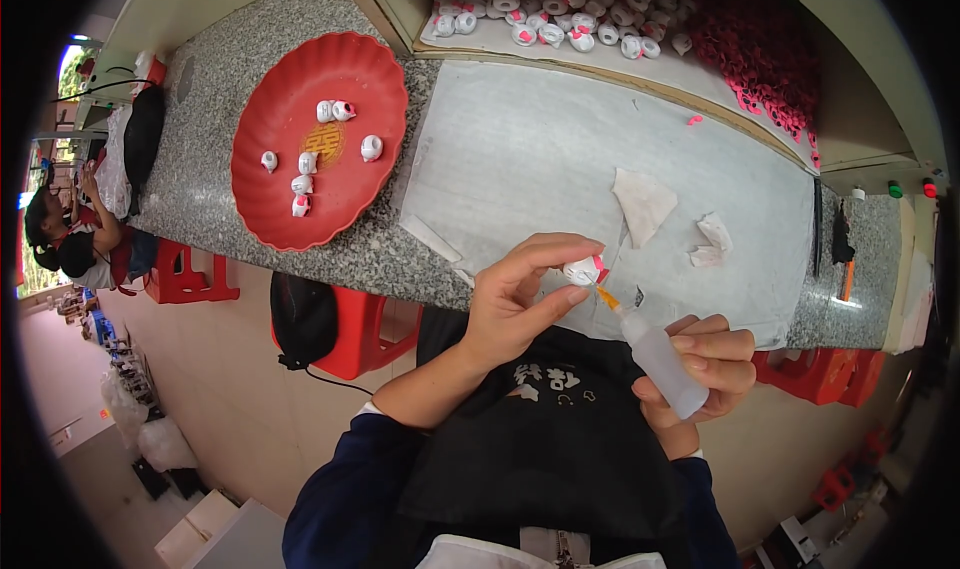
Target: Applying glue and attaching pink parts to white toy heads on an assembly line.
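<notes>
My left hand (pixel 510 294) pinches a small white rounded piece with a pink part (pixel 580 271) between thumb and fingers. In my right hand (pixel 712 361) is a translucent white squeeze bottle (pixel 665 361), tilted so its thin orange tip (pixel 608 297) meets or nearly meets the pink part; I cannot tell which. Both hands are above the near edge of a pale paper sheet (pixel 520 159). To the left, a red scalloped plate (pixel 262 204) carries several similar white pieces (pixel 308 162).
A shelf at the back holds a heap of white pieces (pixel 550 9) and a pile of small pink parts (pixel 750 49). Crumpled tissue (pixel 645 207) lies on the paper. Red stools (pixel 365 329) stand below the speckled counter (pixel 205 99). Another person (pixel 85 234) sits far left.
</notes>
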`<state>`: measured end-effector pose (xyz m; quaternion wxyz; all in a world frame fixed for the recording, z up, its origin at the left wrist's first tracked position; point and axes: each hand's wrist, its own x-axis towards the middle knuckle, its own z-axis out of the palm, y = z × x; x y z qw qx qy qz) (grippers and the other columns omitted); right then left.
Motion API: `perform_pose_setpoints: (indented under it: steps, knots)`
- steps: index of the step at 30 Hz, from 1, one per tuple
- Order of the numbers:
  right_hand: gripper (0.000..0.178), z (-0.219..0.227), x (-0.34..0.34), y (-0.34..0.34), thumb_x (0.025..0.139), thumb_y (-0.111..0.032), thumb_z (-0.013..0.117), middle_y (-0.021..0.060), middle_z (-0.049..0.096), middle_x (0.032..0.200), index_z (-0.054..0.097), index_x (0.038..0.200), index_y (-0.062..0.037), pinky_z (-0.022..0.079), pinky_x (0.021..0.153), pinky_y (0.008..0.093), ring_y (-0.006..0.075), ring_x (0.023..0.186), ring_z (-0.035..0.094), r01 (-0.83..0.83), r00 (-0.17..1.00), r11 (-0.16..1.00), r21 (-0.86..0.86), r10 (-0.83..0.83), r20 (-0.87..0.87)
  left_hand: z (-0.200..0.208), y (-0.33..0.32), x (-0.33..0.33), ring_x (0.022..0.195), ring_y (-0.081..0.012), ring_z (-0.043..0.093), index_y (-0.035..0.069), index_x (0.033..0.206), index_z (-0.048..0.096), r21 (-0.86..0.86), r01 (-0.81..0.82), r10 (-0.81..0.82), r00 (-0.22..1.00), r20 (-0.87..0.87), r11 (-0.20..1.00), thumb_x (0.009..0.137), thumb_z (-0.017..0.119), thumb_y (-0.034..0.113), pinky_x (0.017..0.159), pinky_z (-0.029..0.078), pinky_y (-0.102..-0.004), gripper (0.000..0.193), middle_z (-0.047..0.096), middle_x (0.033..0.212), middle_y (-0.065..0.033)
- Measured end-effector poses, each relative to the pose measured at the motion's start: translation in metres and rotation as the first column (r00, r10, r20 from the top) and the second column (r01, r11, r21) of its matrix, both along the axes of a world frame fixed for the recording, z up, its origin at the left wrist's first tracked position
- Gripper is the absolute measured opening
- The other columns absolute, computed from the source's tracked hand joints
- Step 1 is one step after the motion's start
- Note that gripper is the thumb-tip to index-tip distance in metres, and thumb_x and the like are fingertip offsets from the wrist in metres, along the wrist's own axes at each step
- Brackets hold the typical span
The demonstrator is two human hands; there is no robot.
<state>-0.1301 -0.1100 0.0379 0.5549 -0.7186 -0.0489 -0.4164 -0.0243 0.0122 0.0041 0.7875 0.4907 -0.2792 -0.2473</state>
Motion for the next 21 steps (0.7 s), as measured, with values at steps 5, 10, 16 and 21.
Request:
perform_pose_setpoints:
  steps: [5,10,16,21]
  knots:
    - [0.039,0.001,0.002,0.001,0.059,-0.018,0.072,0.0054,0.044,0.077,0.042,0.081,-0.0077,0.041,0.045,0.0211,0.0134,0.055,0.044,0.042,0.998,0.997,-0.067,-0.044,-0.035,0.001,0.000,0.000,0.099,-0.0224,0.044,-0.003,0.100,0.049,0.056,-0.026,0.021,0.996,0.090,0.998,0.067,0.052,-0.010,0.086,0.033,-0.0323,0.034,0.049,0.103,-0.0165]
    - [0.039,0.002,0.000,-0.004,0.060,-0.018,0.072,0.0059,0.044,0.077,0.041,0.081,-0.0073,0.041,0.047,0.0217,0.0132,0.056,0.044,0.070,0.996,0.994,-0.079,-0.074,-0.049,0.000,-0.002,0.001,0.100,-0.0222,0.044,-0.002,0.100,0.049,0.046,-0.045,0.039,0.993,0.112,0.998,0.067,0.051,-0.010,0.086,0.033,-0.0319,0.034,0.049,0.103,-0.0165]
    - [0.035,-0.006,0.009,-0.027,0.064,-0.016,0.066,0.0071,0.042,0.079,0.038,0.081,-0.0056,0.044,0.055,0.0265,0.0149,0.060,0.045,0.161,0.984,0.950,0.268,-0.133,-0.120,0.002,0.003,0.008,0.098,-0.0184,0.046,-0.004,0.104,0.045,-0.023,-0.106,0.099,0.975,-0.201,0.994,0.070,0.051,-0.008,0.085,0.034,-0.0288,0.034,0.048,0.105,-0.0145]
    - [0.026,-0.010,0.032,-0.094,0.066,0.001,0.055,0.0059,0.043,0.084,0.042,0.088,-0.0034,0.046,0.058,0.0292,0.0168,0.068,0.049,0.122,0.882,0.915,0.385,0.078,-0.464,0.001,0.015,0.022,0.095,-0.0171,0.048,-0.002,0.107,0.043,-0.049,-0.211,0.193,0.950,-0.246,0.976,0.070,0.051,-0.007,0.083,0.037,-0.0290,0.039,0.048,0.106,-0.0146]
